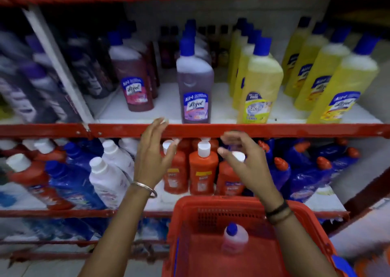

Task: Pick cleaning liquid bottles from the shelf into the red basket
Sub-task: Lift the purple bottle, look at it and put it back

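Observation:
A red basket (238, 205) sits low in front of me, with one pink bottle (234, 239) with a blue cap standing inside it. On the upper shelf a purple bottle (195, 86) stands at the front edge, a dark red bottle (135, 82) to its left and a yellow bottle (258, 88) to its right. My left hand (150, 156) and my right hand (245, 160) are both raised, empty, fingers spread, in front of the red shelf rail (295, 129) and just below the purple bottle. An orange bottle (202, 166) with a white cap shows between the hands.
More yellow bottles (337, 82) fill the upper shelf's right side. The lower shelf holds white bottles (109, 171), blue bottles (71, 181) and blue bottles with orange caps (312, 171). Dark bottles (31, 86) stand beyond a white upright post (61, 69) on the left.

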Demonstrator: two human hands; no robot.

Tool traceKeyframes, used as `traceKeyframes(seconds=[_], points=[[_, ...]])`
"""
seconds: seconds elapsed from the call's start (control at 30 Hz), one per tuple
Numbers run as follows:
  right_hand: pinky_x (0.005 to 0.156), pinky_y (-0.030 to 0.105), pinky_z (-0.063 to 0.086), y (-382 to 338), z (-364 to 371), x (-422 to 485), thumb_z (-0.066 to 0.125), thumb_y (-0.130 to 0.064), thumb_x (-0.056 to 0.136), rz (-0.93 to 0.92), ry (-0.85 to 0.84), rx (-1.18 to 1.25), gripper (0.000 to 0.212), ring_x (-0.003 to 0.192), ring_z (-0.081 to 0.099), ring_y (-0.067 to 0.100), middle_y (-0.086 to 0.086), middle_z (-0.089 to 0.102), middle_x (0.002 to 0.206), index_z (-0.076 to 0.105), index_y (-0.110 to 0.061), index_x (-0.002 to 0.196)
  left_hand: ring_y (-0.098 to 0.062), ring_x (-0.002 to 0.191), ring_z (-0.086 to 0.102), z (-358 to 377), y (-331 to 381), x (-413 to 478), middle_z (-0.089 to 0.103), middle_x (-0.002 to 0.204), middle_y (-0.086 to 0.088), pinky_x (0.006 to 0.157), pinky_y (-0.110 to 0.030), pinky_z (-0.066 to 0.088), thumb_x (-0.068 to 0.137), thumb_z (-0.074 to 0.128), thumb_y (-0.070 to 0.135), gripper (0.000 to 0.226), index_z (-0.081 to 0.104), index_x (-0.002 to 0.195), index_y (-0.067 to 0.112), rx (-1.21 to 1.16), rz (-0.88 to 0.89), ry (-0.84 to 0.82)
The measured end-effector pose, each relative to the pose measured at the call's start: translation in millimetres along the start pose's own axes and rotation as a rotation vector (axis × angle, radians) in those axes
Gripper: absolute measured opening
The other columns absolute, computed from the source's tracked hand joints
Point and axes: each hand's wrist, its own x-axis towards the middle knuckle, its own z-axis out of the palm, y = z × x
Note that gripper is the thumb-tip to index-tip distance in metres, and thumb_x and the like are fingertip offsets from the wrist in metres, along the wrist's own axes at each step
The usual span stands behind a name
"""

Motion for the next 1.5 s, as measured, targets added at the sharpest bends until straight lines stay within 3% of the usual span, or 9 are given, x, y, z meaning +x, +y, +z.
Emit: traceKeyframes(seconds=[0.2,0.33,0.5,0.73,0.9,1.03,1.2,1.3,1.5], points=[[0.098,0.03,0.041,-13,37,83,0.073,-0.023,0.079,-0.067,0.177,-0.02,0.056,0.118,0.05,0.018,0.006,0.052,0.125,0.045,-0.011,0.126,-0.035,0.138,0.01,6,-43,29,0.014,0.153,-0.016,0.107,-0.052,0.015,0.078,0.043,0.061,0.084,0.021,0.143,0.012,0.285,-0.024,-0.209],[0.087,0.022,0.05,-4,51,120,0.072,-0.013,0.081,0.134,-0.015,0.242,0.064,0.108,0.059,0.012,0.005,0.055,0.123,0.035,-0.011,0.133,-0.03,0.14,0.0,17,-67,28,0.009,0.154,-0.012,0.108,-0.055,0.006,0.077,0.036,0.066,0.085,0.018,0.145,0.018,0.328,-0.026,-0.304],[0.089,0.047,0.054,13,57,138,0.074,-0.003,0.075,0.256,-0.088,0.315,0.054,0.101,0.065,0.03,0.017,0.065,0.114,0.047,-0.012,0.121,-0.028,0.139,-0.008,25,-80,28,0.008,0.155,-0.008,0.107,-0.052,-0.001,0.081,0.034,0.063,0.077,0.015,0.145,0.025,0.395,-0.002,-0.329],[0.076,0.029,0.059,-9,57,128,0.081,-0.004,0.067,0.065,0.142,0.356,0.052,0.093,0.069,0.017,0.006,0.068,0.105,0.055,-0.02,0.109,-0.021,0.137,-0.019,30,-88,28,-0.005,0.154,-0.002,0.105,-0.049,-0.008,0.08,0.033,0.064,0.078,0.004,0.145,0.032,0.392,0.009,-0.334],[0.063,0.032,0.055,-44,56,110,0.084,-0.027,0.064,-0.18,0.438,0.055,0.052,0.087,0.063,0.023,0.002,0.061,0.097,0.049,-0.021,0.102,-0.019,0.137,-0.018,33,-88,27,0.002,0.154,-0.006,0.105,-0.05,-0.004,0.081,0.034,0.064,0.077,0.007,0.145,0.03,0.393,0.016,-0.301],[0.065,0.041,0.05,-57,66,90,0.078,-0.018,0.063,-0.429,0.719,-0.263,0.045,0.087,0.051,0.023,0.002,0.057,0.097,0.051,-0.011,0.098,-0.024,0.138,-0.01,32,-88,27,0.007,0.153,-0.008,0.104,-0.051,-0.001,0.081,0.032,0.067,0.078,0.011,0.145,0.027,0.408,0.019,-0.301],[0.076,0.044,0.044,-59,74,71,0.077,-0.007,0.059,-0.473,0.87,-0.493,0.047,0.09,0.05,0.03,0.009,0.057,0.102,0.048,-0.011,0.096,-0.022,0.138,-0.014,30,-88,26,0.0,0.153,-0.003,0.104,-0.048,-0.007,0.082,0.022,0.072,0.077,0.005,0.144,0.03,0.403,0.019,-0.308],[0.071,0.04,0.048,-72,65,63,0.082,-0.009,0.06,-0.395,0.746,-0.29,0.048,0.088,0.053,0.026,0.009,0.059,0.095,0.05,-0.014,0.095,-0.024,0.138,-0.011,31,-88,27,0.003,0.154,-0.004,0.105,-0.049,-0.005,0.082,0.029,0.068,0.076,0.007,0.144,0.03,0.392,0.007,-0.313],[0.067,0.032,0.057,-81,32,64,0.089,-0.026,0.054,0.126,0.066,0.724,0.055,0.084,0.072,0.023,0.007,0.075,0.094,0.064,-0.015,0.102,-0.026,0.138,-0.009,31,-88,27,0.001,0.153,-0.002,0.106,-0.05,-0.004,0.081,0.015,0.075,0.077,0.005,0.144,0.032,0.39,0.005,-0.316]])
